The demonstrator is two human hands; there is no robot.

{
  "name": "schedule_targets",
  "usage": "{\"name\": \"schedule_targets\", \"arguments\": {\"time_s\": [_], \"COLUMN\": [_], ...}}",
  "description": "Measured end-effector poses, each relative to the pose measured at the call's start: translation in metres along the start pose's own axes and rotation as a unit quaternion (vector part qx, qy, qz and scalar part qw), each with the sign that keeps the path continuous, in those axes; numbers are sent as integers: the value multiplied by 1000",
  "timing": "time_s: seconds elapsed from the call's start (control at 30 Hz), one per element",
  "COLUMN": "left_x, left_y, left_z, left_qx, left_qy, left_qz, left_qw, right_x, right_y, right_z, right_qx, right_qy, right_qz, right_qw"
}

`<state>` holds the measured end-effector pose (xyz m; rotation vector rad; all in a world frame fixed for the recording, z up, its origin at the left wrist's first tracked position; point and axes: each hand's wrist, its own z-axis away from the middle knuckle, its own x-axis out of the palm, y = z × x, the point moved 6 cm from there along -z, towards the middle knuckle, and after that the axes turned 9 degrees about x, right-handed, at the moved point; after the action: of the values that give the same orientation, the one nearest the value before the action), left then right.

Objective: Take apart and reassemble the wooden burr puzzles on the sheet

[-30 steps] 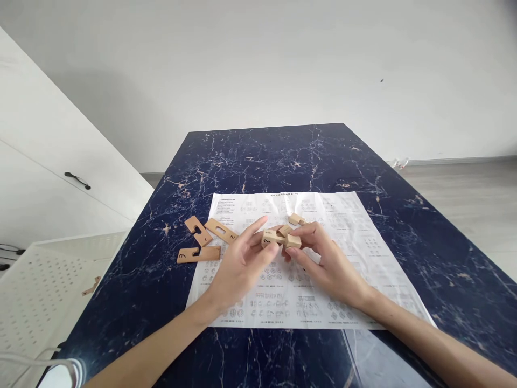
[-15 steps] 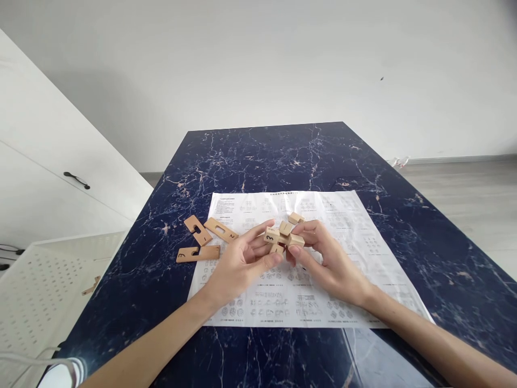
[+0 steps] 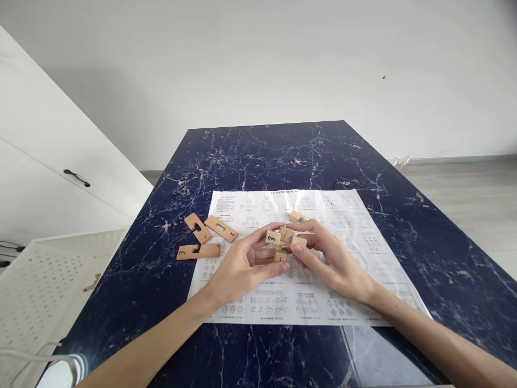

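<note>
Between my hands is a wooden burr puzzle (image 3: 286,241) of interlocking light blocks, one end marked 3. My left hand (image 3: 244,264) grips it from the left, thumb along the lower block and fingers behind. My right hand (image 3: 329,256) pinches its right-hand block between thumb and fingers. Just beyond them a loose notched wooden block (image 3: 296,216) lies on the printed instruction sheet (image 3: 355,226). The inner joints of the puzzle are partly covered by my fingers.
Left of my hands lie flat wooden pieces: a slotted one marked 2 (image 3: 222,228), a notched one marked 1 (image 3: 197,229) and a notched one marked 3 (image 3: 197,251). The dark blue marbled table (image 3: 262,156) ends near a white perforated surface (image 3: 48,285).
The burr puzzle has turned slightly in my hands, its top and lower blocks now more upright and in line. The loose pieces on the table stay put.
</note>
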<state>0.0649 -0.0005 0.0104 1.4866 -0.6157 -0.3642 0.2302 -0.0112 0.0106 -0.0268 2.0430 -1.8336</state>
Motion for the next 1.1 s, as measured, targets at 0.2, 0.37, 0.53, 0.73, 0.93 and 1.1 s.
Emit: {"name": "schedule_targets", "arguments": {"time_s": [0.2,0.37,0.53,0.73,0.93,1.1], "left_x": [-12,-9,-9,-9,-8,-3], "left_y": [3,6,9,11,8,5], "left_z": [0,1,2,4,3,4], "left_qx": [39,42,51,72,64,74], "left_qy": [78,106,134,139,132,74], "left_qz": [-90,-91,-115,-134,-139,-167], "left_qw": [992,989,983,979,979,980], "right_x": [2,3,2,2,4,6], "right_y": [-3,3,5,0,4,12], "right_z": [0,0,-2,-1,-3,-5], "right_qx": [-5,22,12,-23,7,83], "right_qy": [-20,-15,13,29,28,21], "right_qz": [6,-12,-1,18,-17,-70], "right_qw": [1000,1000,1000,999,999,994]}}
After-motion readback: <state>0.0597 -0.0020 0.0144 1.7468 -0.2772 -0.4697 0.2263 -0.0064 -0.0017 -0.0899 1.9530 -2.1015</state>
